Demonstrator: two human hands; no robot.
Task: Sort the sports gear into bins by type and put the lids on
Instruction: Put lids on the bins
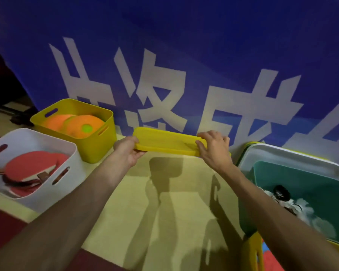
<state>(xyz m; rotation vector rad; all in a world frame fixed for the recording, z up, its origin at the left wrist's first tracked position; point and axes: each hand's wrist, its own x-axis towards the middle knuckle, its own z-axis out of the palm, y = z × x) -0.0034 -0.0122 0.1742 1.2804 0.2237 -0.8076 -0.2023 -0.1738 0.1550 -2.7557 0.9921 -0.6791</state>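
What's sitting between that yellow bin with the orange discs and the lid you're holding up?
Nothing. In the head view, between the yellow bin and the yellow lid, held by the left hand and right hand, only the bare mat shows.

Paddles (27, 169) in left bin (74, 153); lid (168, 141) centre

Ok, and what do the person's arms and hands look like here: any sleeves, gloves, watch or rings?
Both forearms are bare to the frame edge, with no sleeves showing. The left hand and right hand wear no gloves. No watch, bracelet or ring shows, though the dim light and blur could hide small details.
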